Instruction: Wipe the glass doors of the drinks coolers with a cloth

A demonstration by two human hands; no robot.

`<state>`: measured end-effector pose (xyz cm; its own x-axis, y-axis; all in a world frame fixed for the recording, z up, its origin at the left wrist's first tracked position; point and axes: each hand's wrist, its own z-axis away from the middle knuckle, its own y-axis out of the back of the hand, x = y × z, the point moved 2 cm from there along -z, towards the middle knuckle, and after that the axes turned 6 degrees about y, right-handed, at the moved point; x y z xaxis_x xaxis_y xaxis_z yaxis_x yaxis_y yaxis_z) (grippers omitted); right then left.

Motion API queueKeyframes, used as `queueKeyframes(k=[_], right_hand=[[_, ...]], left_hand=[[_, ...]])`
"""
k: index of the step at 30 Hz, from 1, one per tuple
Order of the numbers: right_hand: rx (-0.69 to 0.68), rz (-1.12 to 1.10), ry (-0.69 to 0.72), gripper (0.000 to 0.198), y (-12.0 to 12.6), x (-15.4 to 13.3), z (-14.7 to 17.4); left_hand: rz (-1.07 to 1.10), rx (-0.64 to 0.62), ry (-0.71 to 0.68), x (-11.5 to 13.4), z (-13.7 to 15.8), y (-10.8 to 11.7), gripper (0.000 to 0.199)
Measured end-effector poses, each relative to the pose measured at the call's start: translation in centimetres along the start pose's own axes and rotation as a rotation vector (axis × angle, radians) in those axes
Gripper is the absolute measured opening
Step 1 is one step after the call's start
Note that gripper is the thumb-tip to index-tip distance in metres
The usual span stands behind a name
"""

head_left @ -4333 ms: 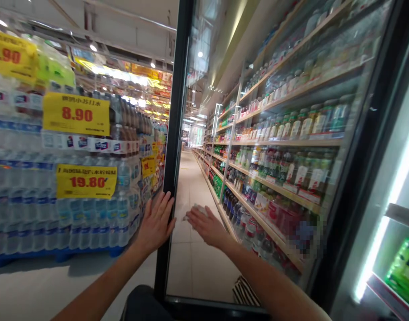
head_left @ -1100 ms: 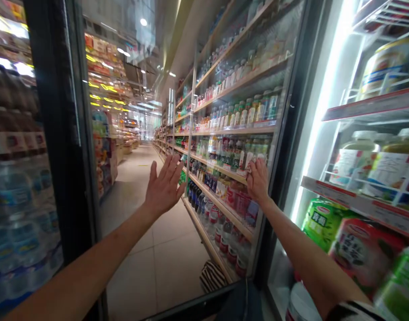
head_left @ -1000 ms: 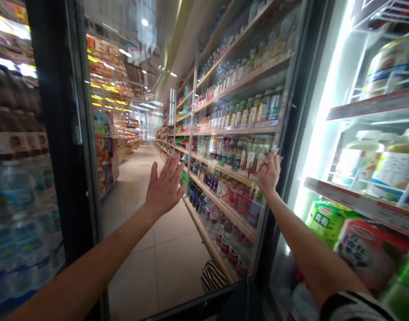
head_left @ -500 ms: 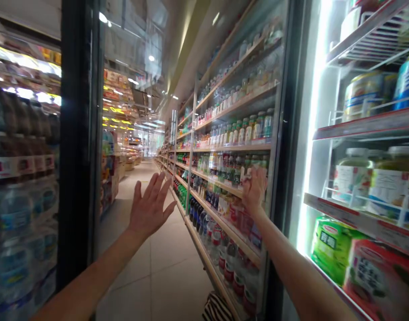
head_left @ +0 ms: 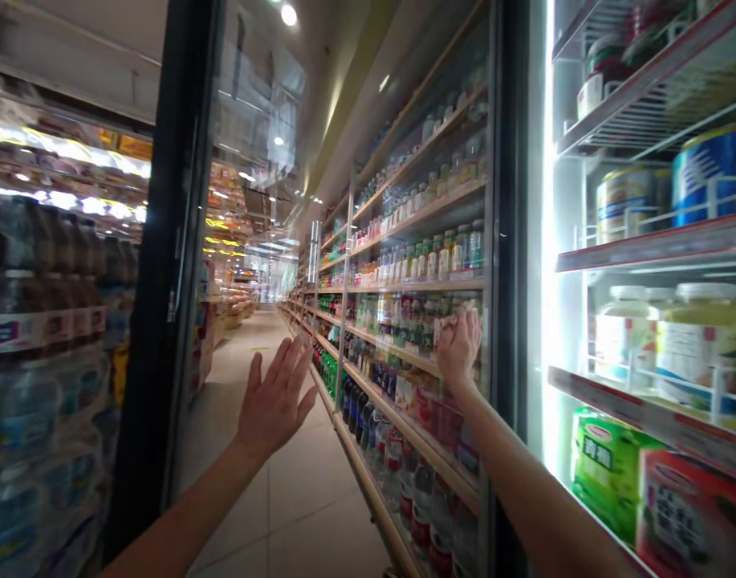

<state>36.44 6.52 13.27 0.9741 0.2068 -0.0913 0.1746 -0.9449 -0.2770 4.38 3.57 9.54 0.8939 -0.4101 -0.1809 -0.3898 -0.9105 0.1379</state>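
The right hand [head_left: 461, 345] curls its fingers over a pale cloth [head_left: 446, 323] at the glass door [head_left: 337, 265]. The left hand [head_left: 277, 393], flat with fingers spread, is before the same glass; contact is unclear. Drinks [head_left: 698, 353] line the lit cooler shelves at right; stacked bottles [head_left: 36, 321] stand at left.

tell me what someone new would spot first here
Probably the left hand, spread open left of centre before the dark-framed glass door, and the right hand, right of centre, holding a pale crumpled wad. Next come the brightly lit fridge shelves at far right, with a green pack and red pack low down. Stacked bottles fill the far left.
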Motion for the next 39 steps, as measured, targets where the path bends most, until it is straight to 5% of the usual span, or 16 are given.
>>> queueKeyframes(k=[2,6,8,14,16,21,23,27,29,34,36,39], right_hand=[[-0.026,-0.007,0.028,0.046,-0.2,-1.3,-0.1],[-0.222,-0.111,0.489,0.041,0.0,-5.8,1.3],[-0.252,-0.12,0.561,0.041,0.1,-5.5,1.3],[0.031,0.041,-0.027,0.046,-0.5,-0.9,-1.9],[-0.02,0.004,0.066,0.045,-0.8,-3.0,-1.8],[-0.241,-0.138,0.578,0.04,-0.5,-8.0,-0.2],[-0.219,-0.107,0.488,0.041,-0.6,-6.5,-1.0],[0.0,-0.018,-0.031,0.048,-1.4,-2.8,-3.2],[-0.013,-0.047,0.005,0.047,-1.5,-4.3,-3.0],[-0.26,-0.213,0.647,0.039,-1.1,-10.5,-0.2],[-0.213,-0.184,0.589,0.04,-1.1,-9.5,-0.7],[-0.049,-0.053,0.16,0.047,-1.7,-5.7,-2.8]], left_hand=[[0.004,-0.003,0.002,0.1,0.0,0.0,0.066],[0.017,-0.015,0.008,0.3,-0.1,0.2,0.063],[0.015,-0.009,0.009,0.1,-0.5,0.6,0.061],[-0.017,0.071,0.101,-2.1,-3.1,1.9,0.063],[-0.022,0.073,0.127,-2.8,-3.6,1.9,0.063],[-0.084,0.074,0.089,-3.4,-3.4,1.7,0.065],[-0.13,0.084,0.068,-3.4,-3.2,1.6,0.066],[-0.171,0.105,0.071,-3.1,-3.1,1.6,0.064],[-0.175,0.112,0.072,-3.0,-3.1,1.5,0.062],[-0.211,0.124,0.06,-3.1,-3.0,1.4,0.059],[-0.209,0.115,0.073,-3.2,-3.0,1.4,0.058],[-0.208,0.109,0.082,-3.1,-2.9,1.5,0.056]])
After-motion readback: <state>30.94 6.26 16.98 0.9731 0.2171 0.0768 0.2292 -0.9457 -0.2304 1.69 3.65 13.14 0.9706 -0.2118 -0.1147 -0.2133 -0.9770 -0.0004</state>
